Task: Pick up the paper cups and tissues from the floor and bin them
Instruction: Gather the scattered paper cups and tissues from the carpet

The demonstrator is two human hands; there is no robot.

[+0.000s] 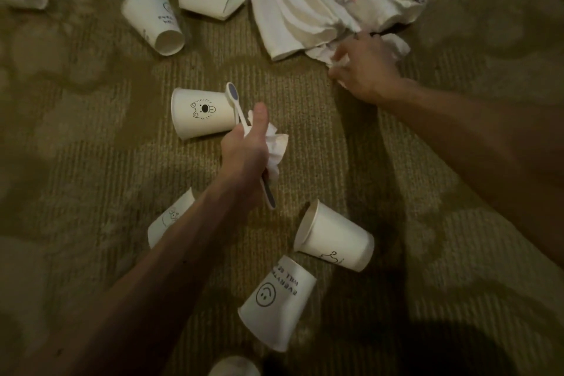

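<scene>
Paper cups [203,114] litter the carpet [91,131], so early days; left hand [247,143] grip clutches tissue [276,143] plus utensil [233,94], right hand [366,67] pinches another tissue [399,46].

Single head-worn wide-angle view, looking steeply down at the carpeted floor [91,131] from above. Both forearms enter from the bottom and right edges. Close range; frame edges curve. No second view.

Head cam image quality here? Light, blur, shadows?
Head view: dim, yellowish light; soft overall, right hand gripping the floor tissue is motion-smeared; left hand with its crumpled tissue sharper; dark shadow on the carpet bottom right; smiley cup print readable.
</scene>
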